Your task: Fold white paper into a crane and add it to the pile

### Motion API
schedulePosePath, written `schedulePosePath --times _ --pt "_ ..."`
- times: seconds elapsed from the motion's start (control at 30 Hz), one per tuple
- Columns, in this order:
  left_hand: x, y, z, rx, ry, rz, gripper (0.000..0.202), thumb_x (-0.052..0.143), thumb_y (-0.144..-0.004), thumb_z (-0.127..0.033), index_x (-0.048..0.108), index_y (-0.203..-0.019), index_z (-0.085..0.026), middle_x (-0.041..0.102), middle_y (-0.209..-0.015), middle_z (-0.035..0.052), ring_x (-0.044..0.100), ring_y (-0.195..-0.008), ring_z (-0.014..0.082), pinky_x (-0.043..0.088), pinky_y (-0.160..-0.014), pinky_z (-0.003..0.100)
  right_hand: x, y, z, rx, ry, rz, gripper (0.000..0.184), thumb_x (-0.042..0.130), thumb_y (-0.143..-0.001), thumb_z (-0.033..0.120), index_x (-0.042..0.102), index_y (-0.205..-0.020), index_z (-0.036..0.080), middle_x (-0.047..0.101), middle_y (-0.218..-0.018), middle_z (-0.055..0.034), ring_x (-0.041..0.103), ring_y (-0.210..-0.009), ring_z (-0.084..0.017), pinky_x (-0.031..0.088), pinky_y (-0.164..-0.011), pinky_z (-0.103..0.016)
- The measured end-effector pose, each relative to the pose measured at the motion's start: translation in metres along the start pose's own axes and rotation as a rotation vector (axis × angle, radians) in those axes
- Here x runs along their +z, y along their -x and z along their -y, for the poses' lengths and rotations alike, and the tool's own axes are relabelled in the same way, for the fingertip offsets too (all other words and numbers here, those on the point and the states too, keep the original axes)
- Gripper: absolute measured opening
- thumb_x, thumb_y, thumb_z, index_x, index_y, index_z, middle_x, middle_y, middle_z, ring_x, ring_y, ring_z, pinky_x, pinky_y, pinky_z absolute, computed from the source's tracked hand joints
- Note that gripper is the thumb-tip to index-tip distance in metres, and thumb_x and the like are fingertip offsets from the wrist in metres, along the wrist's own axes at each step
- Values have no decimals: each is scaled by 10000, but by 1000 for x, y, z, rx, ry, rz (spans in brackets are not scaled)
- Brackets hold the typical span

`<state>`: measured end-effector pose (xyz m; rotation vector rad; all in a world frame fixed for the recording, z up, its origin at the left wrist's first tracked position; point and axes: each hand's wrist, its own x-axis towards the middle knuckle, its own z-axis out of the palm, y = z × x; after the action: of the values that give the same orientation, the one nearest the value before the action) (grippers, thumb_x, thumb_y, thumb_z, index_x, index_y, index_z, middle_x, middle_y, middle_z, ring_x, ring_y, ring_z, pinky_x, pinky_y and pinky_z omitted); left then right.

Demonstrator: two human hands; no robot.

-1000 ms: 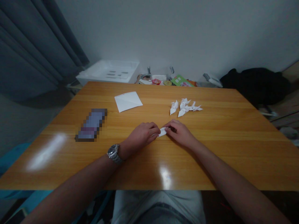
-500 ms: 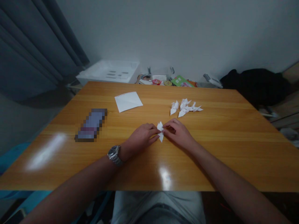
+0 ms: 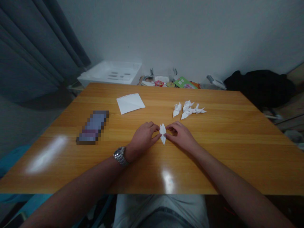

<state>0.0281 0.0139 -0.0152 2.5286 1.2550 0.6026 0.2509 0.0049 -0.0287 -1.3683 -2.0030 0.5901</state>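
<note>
Our left hand [image 3: 144,135] and right hand [image 3: 182,134] are both nearly closed, thumbs and fingertips pinching opposite sides of the folded paper [image 3: 162,129]. It sits between them, roughly midway between the left and right edges of the surface [image 3: 237,133], well in from the near edge. We'd do best pinching lightly and evenly, so the creases stay crisp. The piece is white and narrow, pointed towards the near edge.

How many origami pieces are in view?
About 5: one origami piece between the left hand and right hand; one lone piece farther back; seemingly three in the cluster to its right, where overlap may hide more.
</note>
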Motion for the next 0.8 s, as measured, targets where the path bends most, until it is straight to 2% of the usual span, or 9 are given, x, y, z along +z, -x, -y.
schedulePosePath --times 0.37,0.57,0.8 --pt "4 -1 1 11 125 -34 174 684 -915 -298 628 -1040 -190 656 -1008 54 611 -947 223 492 -839 349 3 -2 -6 -8 -95 -21 241 792 -795 240 684 -1008 202 659 -955 -47 603 -888 -215 479 -787 -344" --pt "6 -3 2 -32 260 -19 189 707 -853 -240 615 -1003 -171 648 -966 51 610 -896 202 495 -800 328 2 -2 -5 10 -70 44 171 776 -790 227 670 -923 201 661 -923 -33 586 -878 -214 442 -795 -340" --pt "8 -5 5 -30 280 -5 201 685 -857 -258 633 -1030 -168 658 -978 54 607 -904 200 493 -829 343 -2 -1 -1 -24 -47 68 143 753 -811 241 657 -905 193 635 -900 -26 554 -834 -200 416 -756 -320"
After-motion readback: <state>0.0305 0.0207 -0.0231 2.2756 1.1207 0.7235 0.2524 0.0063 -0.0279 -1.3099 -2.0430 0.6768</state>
